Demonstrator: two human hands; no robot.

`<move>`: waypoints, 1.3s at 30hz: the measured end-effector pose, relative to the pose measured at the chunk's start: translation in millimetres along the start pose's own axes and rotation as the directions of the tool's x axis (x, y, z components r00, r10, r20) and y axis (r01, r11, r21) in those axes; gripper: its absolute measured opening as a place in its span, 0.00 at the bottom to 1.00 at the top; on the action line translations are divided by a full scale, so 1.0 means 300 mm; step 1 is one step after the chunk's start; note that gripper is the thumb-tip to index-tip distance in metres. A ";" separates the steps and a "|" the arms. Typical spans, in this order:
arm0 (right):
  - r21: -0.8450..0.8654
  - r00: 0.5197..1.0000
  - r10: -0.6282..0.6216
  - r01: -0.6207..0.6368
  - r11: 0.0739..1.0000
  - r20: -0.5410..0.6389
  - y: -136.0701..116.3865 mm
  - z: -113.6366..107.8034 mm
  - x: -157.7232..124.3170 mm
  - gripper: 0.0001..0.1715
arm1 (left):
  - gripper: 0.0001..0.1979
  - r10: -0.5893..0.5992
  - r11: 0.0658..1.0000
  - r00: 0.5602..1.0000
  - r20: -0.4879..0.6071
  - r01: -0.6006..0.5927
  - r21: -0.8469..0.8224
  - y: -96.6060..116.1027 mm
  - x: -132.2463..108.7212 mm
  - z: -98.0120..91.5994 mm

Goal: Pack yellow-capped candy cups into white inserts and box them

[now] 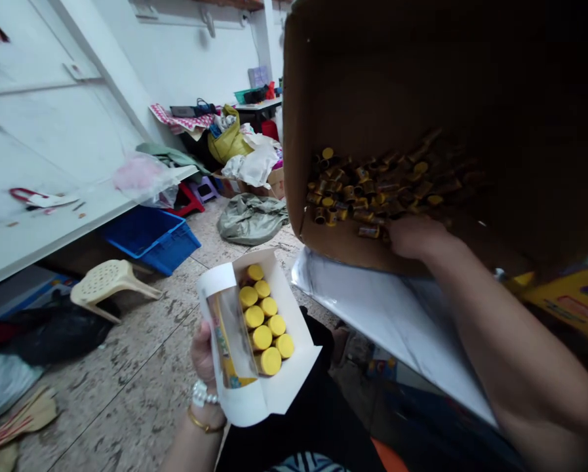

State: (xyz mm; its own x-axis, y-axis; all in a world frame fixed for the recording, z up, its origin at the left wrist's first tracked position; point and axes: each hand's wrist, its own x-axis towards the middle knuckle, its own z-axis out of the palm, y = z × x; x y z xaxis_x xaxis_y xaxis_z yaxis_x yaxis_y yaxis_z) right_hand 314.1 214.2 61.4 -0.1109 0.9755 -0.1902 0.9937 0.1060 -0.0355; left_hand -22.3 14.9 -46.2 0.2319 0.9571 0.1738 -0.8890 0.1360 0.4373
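Observation:
My left hand (204, 354) is closed on the side of a white carton (294, 373) with a clear window and open flaps. Inside it stand several small tubs with yellow caps (261, 337), in two rows. A large cardboard box (352, 252) lies tilted with its opening towards me. Similar small yellow tubs (372, 190) are heaped inside, many dark in shadow. My right hand (414, 236) reaches in at the near edge of this heap, its fingers curled beside a loose tub (369, 231). Whatever those fingers hold is hidden.
The big box rests on a table with a shiny white cover (372, 314). A yellow printed box (576, 295) stands at the right. To the left are a cream plastic stool (109, 282), a blue crate (151, 236) and a long white bench (87, 203). A grey sack (252, 219) lies on the floor.

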 end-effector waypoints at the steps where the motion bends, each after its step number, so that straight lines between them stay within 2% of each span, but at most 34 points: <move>1: -0.011 1.000 -0.004 0.004 1.000 -0.001 0.009 0.022 0.019 0.15 | 0.23 0.002 1.000 1.000 0.003 -0.002 0.027 0.002 0.004 0.003; 4: -0.020 0.998 -0.050 0.049 0.999 -0.047 -0.006 0.046 0.022 0.12 | 0.23 -0.006 0.998 1.000 -0.005 0.006 0.070 0.000 0.009 0.006; 7: 0.067 0.961 -0.236 0.248 0.966 -0.147 -0.062 0.002 -0.048 0.10 | 0.22 -0.039 0.998 0.999 -0.006 0.040 0.041 -0.015 0.007 0.011; 8: 0.113 0.926 -0.330 0.353 0.929 -0.187 -0.091 -0.016 -0.082 0.11 | 0.22 -0.055 0.998 0.998 0.004 0.055 0.025 -0.024 0.007 0.014; 10: 0.233 0.810 -0.517 0.579 0.781 -0.277 -0.162 -0.038 -0.151 0.15 | 0.24 -0.092 0.996 0.996 0.020 0.092 0.000 -0.046 0.009 0.020; 11: 0.299 0.750 -0.572 0.658 0.691 -0.332 -0.202 -0.038 -0.183 0.17 | 0.25 -0.103 0.995 0.994 0.020 0.104 -0.010 -0.059 0.010 0.022; 12: 0.365 0.711 -0.586 0.703 0.610 -0.388 -0.242 -0.030 -0.210 0.19 | 0.26 -0.105 0.994 0.994 0.015 0.106 -0.017 -0.072 0.011 0.023; 14: 0.456 0.684 -0.536 0.729 0.510 -0.495 -0.315 0.006 -0.248 0.18 | 0.28 -0.101 0.995 0.995 0.002 0.101 -0.022 -0.097 0.010 0.023; 16: 0.447 0.660 -0.476 0.747 0.492 -0.581 -0.369 0.054 -0.267 0.14 | 0.28 -0.093 0.995 0.996 0.003 0.093 -0.031 -0.119 0.007 0.025; 18: 0.355 0.587 -0.496 0.799 0.486 -0.640 -0.404 0.100 -0.276 0.08 | 0.27 -0.093 0.994 0.995 0.022 0.094 -0.055 -0.140 0.004 0.034; 19: 0.299 0.549 -0.530 0.821 0.486 -0.647 -0.416 0.118 -0.279 0.06 | 0.26 -0.095 0.993 0.995 0.034 0.097 -0.071 -0.149 0.004 0.042; 21: 0.197 0.504 -0.606 0.843 0.501 -0.615 -0.433 0.143 -0.284 0.10 | 0.25 -0.087 0.992 0.995 0.057 0.091 -0.092 -0.164 0.008 0.062; 24: 0.106 0.477 -0.673 0.851 0.514 -0.565 -0.431 0.140 -0.277 0.15 | 0.23 -0.101 0.991 0.993 0.067 0.106 -0.083 -0.163 0.023 0.083; 26: 0.109 0.458 -0.662 0.860 0.498 -0.593 -0.395 0.113 -0.246 0.16 | 0.23 -0.130 0.987 0.989 0.073 0.136 -0.082 -0.146 0.030 0.080; 27: 0.125 0.464 -0.619 0.851 0.510 -0.633 -0.362 0.096 -0.220 0.16 | 0.23 -0.139 0.985 0.987 0.080 0.146 -0.093 -0.134 0.032 0.073; 28: 0.145 0.490 -0.546 0.819 0.555 -0.679 -0.321 0.079 -0.188 0.16 | 0.24 -0.136 0.983 0.987 0.088 0.145 -0.108 -0.120 0.032 0.063; 30: 0.198 0.595 -0.337 0.656 0.728 -0.730 -0.219 0.056 -0.108 0.16 | 0.27 -0.117 0.983 0.988 0.102 0.130 -0.129 -0.091 0.027 0.043; 32: 0.199 0.729 -0.183 0.405 0.893 -0.660 -0.116 0.064 -0.018 0.15 | 0.27 -0.123 0.986 0.989 0.078 0.130 -0.105 -0.065 0.018 0.032; 33: 0.175 0.789 -0.169 0.330 0.928 -0.591 -0.075 0.081 0.025 0.13 | 0.26 -0.134 0.987 0.990 0.051 0.138 -0.079 -0.054 0.014 0.033; 34: 0.160 0.824 -0.161 0.290 0.943 -0.544 -0.043 0.105 0.063 0.12 | 0.25 -0.140 0.989 0.990 0.018 0.141 -0.051 -0.044 0.011 0.038; 36: 0.130 0.859 -0.175 0.268 0.955 -0.482 -0.011 0.158 0.118 0.13 | 0.22 -0.115 0.993 0.993 -0.040 0.115 0.003 -0.029 0.008 0.052; 39: 0.104 0.865 -0.203 0.280 0.954 -0.459 -0.026 0.191 0.130 0.16 | 0.23 -0.034 0.997 0.997 -0.068 0.039 0.071 -0.010 0.006 0.066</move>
State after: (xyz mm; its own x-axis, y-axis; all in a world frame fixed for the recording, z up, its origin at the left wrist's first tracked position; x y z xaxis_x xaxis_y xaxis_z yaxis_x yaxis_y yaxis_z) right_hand 301.3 240.3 -2.0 -0.2914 0.9106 0.2930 0.9158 0.3541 -0.1895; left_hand -11.5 11.1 -29.7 0.2348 0.9671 0.0979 -0.8489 0.1549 0.5053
